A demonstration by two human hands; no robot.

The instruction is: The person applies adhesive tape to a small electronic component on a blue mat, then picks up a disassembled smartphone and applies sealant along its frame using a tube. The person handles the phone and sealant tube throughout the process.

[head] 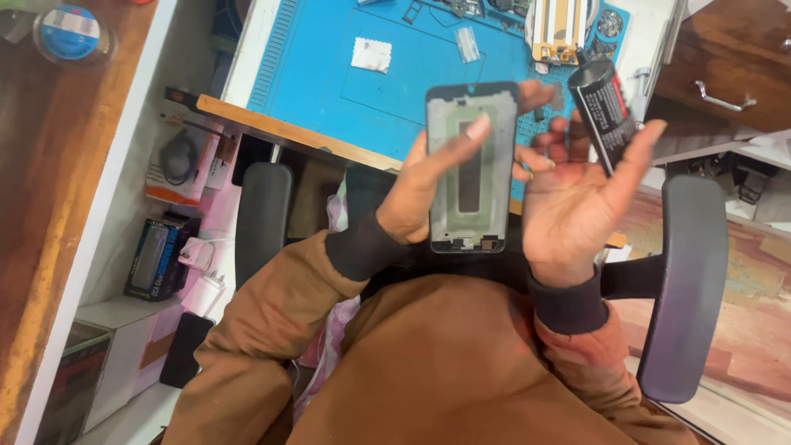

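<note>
Head camera: the left hand (pixel 420 194) grips a black phone frame (pixel 470 165) upright by its edge, thumb laid across the face, above the lap. The right hand (pixel 577 194) lies palm up, fingers spread, with a black cylindrical bottle (pixel 603 111) caught between thumb and forefinger, before the blue work mat (pixel 329 74).

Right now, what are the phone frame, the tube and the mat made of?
Phone frame: likely rigid plastic or metal, matte black rim, pale inner plate. Black tube in the right hand: looks like glossy squeezable plastic or foil. Blue mat: probably silicone, matte with moulded ridges.
</note>
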